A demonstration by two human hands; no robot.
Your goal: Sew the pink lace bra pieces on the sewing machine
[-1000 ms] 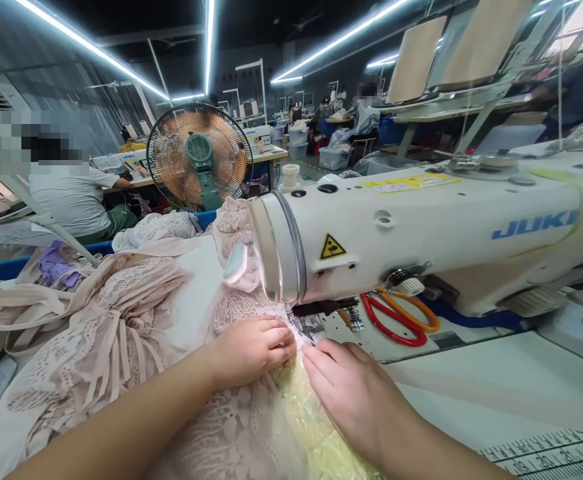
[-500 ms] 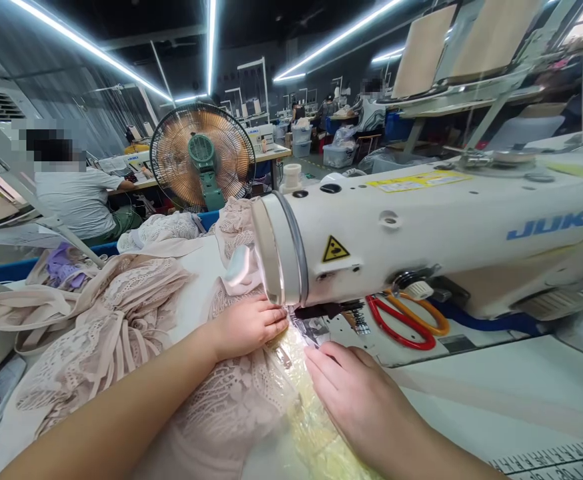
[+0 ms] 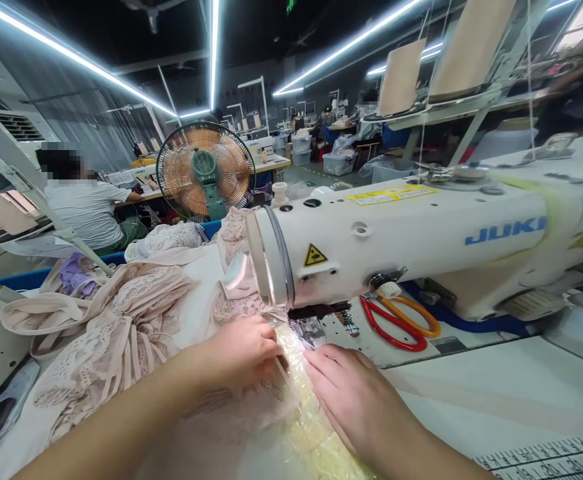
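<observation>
The fingers point(image 3: 266, 333) of the left hand point(image 3: 236, 353) are curled close together over the pale pink lace fabric point(image 3: 256, 407); whether it is pinched cannot be told. The fingers of the right hand point(image 3: 356, 400) are held together and laid on the right edge of the shiny yellow strip point(image 3: 316, 433), which is stretched from the bottom centre of the frame up between the hands. Just beyond the fingertips, a metal plate point(image 3: 310, 331) is seen beneath the head of the white sewing machine point(image 3: 411, 240). To its right, a red loop point(image 3: 405, 345) and an orange loop point(image 3: 434, 327) are seen on the machine bed. A printed scale point(image 3: 561, 460) is seen on the tabletop point(image 3: 481, 373) at lower right. More lace garments point(image 3: 136, 313) are heaped at left. Farther off, a fan point(image 3: 204, 167) and a seated person point(image 3: 84, 213) are seen at upper left.
</observation>
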